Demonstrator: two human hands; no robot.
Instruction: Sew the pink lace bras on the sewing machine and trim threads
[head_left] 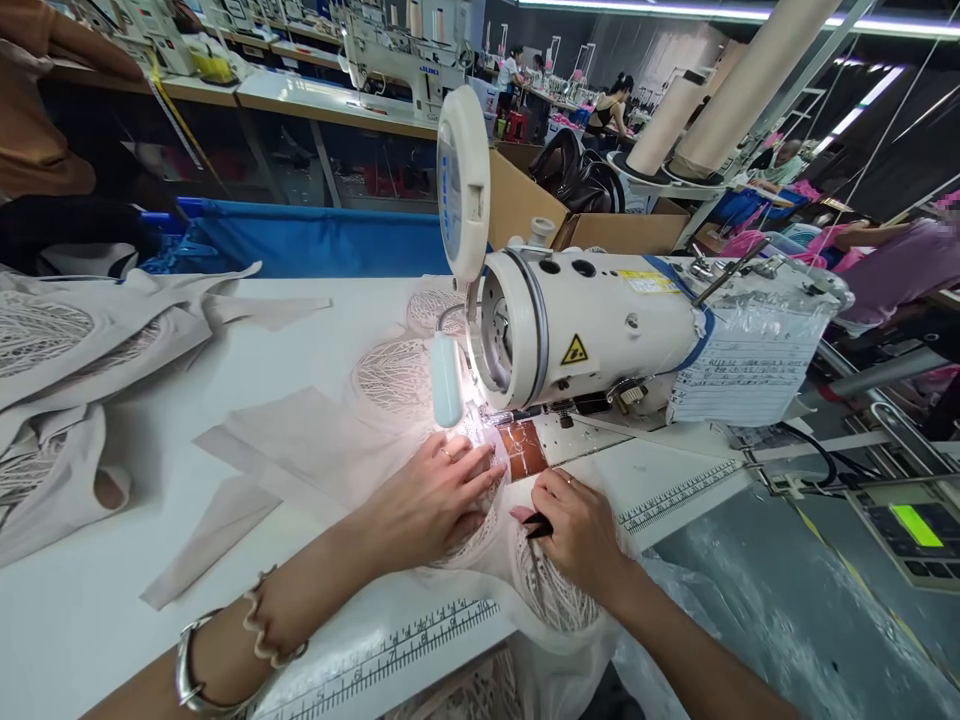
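L hand (450, 495) loosely spread on fabric (555, 597), R hand (576, 520) curled on blk item (538, 525), nr mach. (600, 325)

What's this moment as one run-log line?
left hand: resting on pale fabric | right hand: holding small dark object, touching fabric | sewing machine: beyond hands | pale pieces: on table, left
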